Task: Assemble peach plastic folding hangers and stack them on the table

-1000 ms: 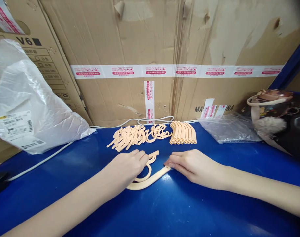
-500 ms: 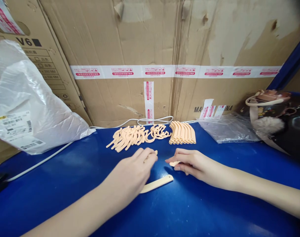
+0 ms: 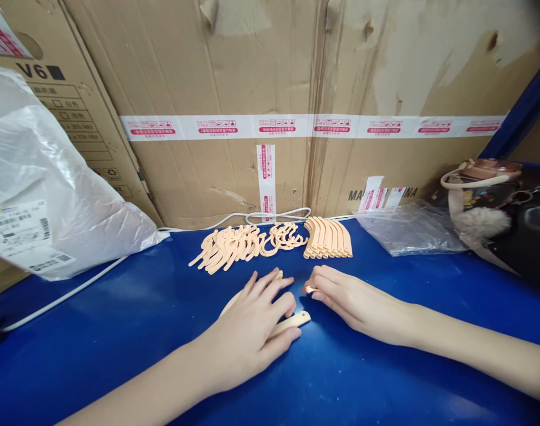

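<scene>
My left hand (image 3: pixel 252 325) is low over the blue table, its thumb and a bent finger on either side of a flat cream plastic strip (image 3: pixel 292 323) with a hole near its end. The other fingers spread over a second curved cream piece (image 3: pixel 228 305), mostly hidden beneath the hand. My right hand (image 3: pixel 345 299) is closed, pinching a small cream piece (image 3: pixel 311 290) whose tip pokes out past the fingertips; most of it is hidden. Behind the hands lie a heap of curved cream strips (image 3: pixel 230 245), some ring-like cream pieces (image 3: pixel 281 238) and a neat row of curved cream parts (image 3: pixel 327 238).
A large cardboard box (image 3: pixel 225 71) stands along the back of the table. At the left is a white plastic parcel (image 3: pixel 66 177), with a white cable (image 3: pixel 70 294) below it. To the right lie a clear plastic bag (image 3: pixel 407 231) and a black bag (image 3: pixel 527 231) with a fluffy pompom.
My left hand has opened out from its closed grip and come down around the flat strip, uncovering part of the curved piece. My right fingers have closed more tightly around the small piece.
</scene>
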A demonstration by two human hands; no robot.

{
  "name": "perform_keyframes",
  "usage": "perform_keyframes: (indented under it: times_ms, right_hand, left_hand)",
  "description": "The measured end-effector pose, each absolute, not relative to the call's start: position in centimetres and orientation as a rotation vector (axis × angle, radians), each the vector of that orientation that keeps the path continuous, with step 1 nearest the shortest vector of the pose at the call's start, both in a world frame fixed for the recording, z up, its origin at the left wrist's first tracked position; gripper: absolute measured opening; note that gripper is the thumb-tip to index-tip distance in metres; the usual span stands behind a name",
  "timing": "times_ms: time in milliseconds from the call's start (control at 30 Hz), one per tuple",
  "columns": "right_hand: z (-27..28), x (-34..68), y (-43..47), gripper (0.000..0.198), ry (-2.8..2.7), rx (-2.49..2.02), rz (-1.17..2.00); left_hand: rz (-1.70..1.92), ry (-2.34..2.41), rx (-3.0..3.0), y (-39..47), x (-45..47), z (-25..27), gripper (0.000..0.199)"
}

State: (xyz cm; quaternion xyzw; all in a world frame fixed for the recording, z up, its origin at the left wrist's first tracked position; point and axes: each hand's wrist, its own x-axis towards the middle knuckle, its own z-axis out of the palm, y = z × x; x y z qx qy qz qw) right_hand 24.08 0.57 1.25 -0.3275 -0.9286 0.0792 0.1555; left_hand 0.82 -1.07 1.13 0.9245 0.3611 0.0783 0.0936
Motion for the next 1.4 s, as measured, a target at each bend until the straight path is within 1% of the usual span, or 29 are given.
perform_keyframes:
  times_ms: [67, 133, 333, 533, 800, 1133, 1400]
  right_hand:
    - [1.0, 24.0, 0.8, 0.036, -2.709, -0.928, 0.140]
    - [1.0, 24.0, 0.8, 0.039, -2.728, -0.970, 0.118]
    - [1.6, 23.7, 0.0, 0.033, -2.684, -1.113, 0.334]
    - [1.6, 23.4, -0.1, 0.036, -2.682, -1.039, 0.468]
    - [1.0, 23.4, -0.3, 0.032, -2.538, -0.962, 0.632]
    - [1.1, 23.7, -0.8, 0.038, -2.642, -0.975, 0.288]
    - [0.8, 23.8, -0.7, 0.039, -2.683, -0.855, -0.115]
  left_hand:
    - [0.221, 1.055, 2.742, -1.1, 0.7, 1.1, 0.024]
    - [0.233, 1.046, 2.747, -1.2, 0.6, 1.0, 0.025]
    - [0.374, 1.052, 2.715, -1.4, 0.6, 0.8, 0.020]
    - [0.468, 1.017, 2.704, -1.5, 0.7, 0.6, 0.016]
    - [0.450, 1.014, 2.752, -1.5, 0.8, 0.5, 0.028]
    - [0.456, 0.956, 2.791, -1.6, 0.8, 0.3, 0.031]
    - [0.456, 0.933, 2.795, -1.6, 0.8, 0.3, 0.028]
